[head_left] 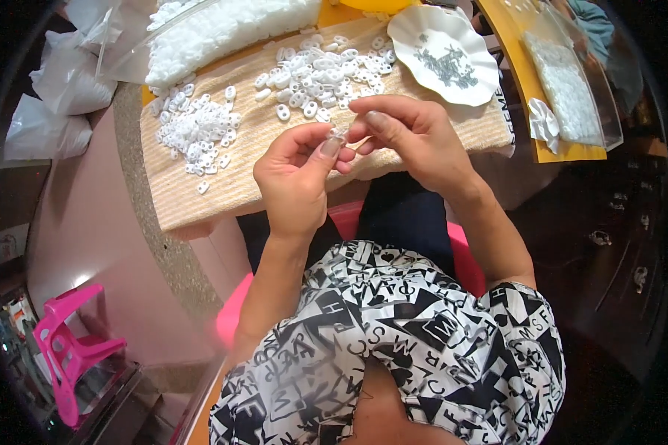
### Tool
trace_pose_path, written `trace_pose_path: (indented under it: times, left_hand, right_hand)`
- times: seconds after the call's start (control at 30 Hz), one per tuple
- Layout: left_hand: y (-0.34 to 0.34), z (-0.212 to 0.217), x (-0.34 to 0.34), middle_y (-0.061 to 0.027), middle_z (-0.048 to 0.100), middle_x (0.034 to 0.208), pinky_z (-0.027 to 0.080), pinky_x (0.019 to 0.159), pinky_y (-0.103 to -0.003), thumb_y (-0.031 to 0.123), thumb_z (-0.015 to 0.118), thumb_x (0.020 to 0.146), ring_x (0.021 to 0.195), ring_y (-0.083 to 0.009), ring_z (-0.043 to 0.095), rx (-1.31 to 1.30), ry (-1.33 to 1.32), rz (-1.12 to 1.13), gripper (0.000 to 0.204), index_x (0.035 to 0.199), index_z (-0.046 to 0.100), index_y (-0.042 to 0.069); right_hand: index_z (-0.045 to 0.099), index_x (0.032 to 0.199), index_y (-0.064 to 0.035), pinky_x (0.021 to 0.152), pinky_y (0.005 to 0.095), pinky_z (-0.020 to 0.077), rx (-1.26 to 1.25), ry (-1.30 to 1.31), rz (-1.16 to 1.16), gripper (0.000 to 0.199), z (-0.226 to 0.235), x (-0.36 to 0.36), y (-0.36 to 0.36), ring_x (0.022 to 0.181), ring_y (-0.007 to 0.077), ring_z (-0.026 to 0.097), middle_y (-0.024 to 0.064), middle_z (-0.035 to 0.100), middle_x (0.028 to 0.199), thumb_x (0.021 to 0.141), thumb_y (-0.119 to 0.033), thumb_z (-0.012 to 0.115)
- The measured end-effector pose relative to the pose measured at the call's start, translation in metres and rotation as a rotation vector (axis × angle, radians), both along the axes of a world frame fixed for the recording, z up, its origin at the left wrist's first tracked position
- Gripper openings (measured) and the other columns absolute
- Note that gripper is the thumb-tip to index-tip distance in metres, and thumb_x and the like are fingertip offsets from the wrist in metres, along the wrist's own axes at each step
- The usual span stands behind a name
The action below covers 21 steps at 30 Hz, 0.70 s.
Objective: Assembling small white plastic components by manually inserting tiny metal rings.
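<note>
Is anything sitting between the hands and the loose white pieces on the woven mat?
Nothing visible. The left hand and right hand pinch one small piece just above the woven mat; the white pieces lie directly beyond, in open view.

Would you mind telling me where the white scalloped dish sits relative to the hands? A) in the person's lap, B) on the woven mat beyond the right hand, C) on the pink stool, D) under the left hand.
B: the white scalloped dish rests at the far right of the woven mat, beyond the right hand.
</note>
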<state>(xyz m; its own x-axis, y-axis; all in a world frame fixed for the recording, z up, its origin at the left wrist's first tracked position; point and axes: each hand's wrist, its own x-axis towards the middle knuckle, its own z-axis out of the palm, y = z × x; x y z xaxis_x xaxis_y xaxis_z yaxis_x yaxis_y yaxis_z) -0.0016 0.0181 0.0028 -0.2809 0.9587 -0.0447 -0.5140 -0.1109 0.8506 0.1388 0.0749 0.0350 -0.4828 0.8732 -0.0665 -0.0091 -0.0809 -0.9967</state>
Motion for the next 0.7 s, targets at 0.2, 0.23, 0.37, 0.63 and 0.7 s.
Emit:
trace_pose_path:
  times: [0.2, 0.23, 0.37, 0.63, 0.7]
  left_hand:
    - [0.012, 0.002, -0.049, -0.0119, 0.058, 0.079, 0.047, 0.056, -0.025, -0.005, 0.054, 0.078, 0.065, -0.0174, 0.057, 0.121, -0.105, 0.187, 0.023, 0.100, 0.052, -0.004]
    - [0.013, 0.001, -0.060, -0.0120, 0.058, 0.081, 0.046, 0.057, -0.024, -0.005, 0.054, 0.078, 0.065, -0.0172, 0.057, 0.104, -0.122, 0.239, 0.022, 0.100, 0.053, -0.004]
    - [0.008, 0.007, -0.076, -0.0124, 0.058, 0.079, 0.046, 0.056, -0.023, -0.005, 0.054, 0.078, 0.065, -0.0168, 0.056, 0.095, -0.098, 0.320, 0.015, 0.093, 0.056, -0.004]
    - [0.007, 0.007, -0.067, -0.0141, 0.058, 0.080, 0.046, 0.058, -0.024, -0.005, 0.054, 0.078, 0.066, -0.0181, 0.056, 0.077, -0.127, 0.186, 0.016, 0.094, 0.055, -0.005]
    - [0.007, 0.006, -0.064, -0.0140, 0.058, 0.078, 0.047, 0.056, -0.024, -0.005, 0.054, 0.078, 0.063, -0.0179, 0.057, 0.061, -0.147, 0.182, 0.015, 0.094, 0.055, -0.005]
  right_hand:
    - [0.058, 0.100, -0.0001, 0.064, 0.0249, 0.0487, 0.355, -0.263, -0.084, 0.021, -0.010, 0.001, 0.018, 0.073, 0.0169, 0.060, 0.0108, 0.062, 0.082, 0.082, -0.009, 0.054]
    - [0.059, 0.100, -0.0022, 0.064, 0.0264, 0.0484, 0.590, -0.408, -0.080, 0.021, -0.010, -0.003, 0.020, 0.073, 0.0207, 0.061, 0.0122, 0.062, 0.083, 0.080, -0.009, 0.055]
    - [0.060, 0.082, -0.0050, 0.066, 0.0334, 0.0443, 1.104, -0.656, 0.104, 0.018, -0.009, -0.049, 0.030, 0.075, 0.0259, 0.052, 0.0087, 0.058, 0.076, 0.067, 0.002, 0.053]
    - [0.056, 0.072, -0.0053, 0.065, 0.0340, 0.0447, 1.255, -0.893, 0.228, 0.008, -0.040, -0.091, 0.039, 0.075, 0.0245, 0.051, 0.0090, 0.053, 0.075, 0.066, -0.010, 0.053]
    - [0.057, 0.075, -0.0039, 0.066, 0.0351, 0.0445, 1.282, -0.833, 0.234, 0.011, -0.041, -0.091, 0.038, 0.076, 0.0258, 0.052, 0.0099, 0.053, 0.075, 0.064, -0.006, 0.054]
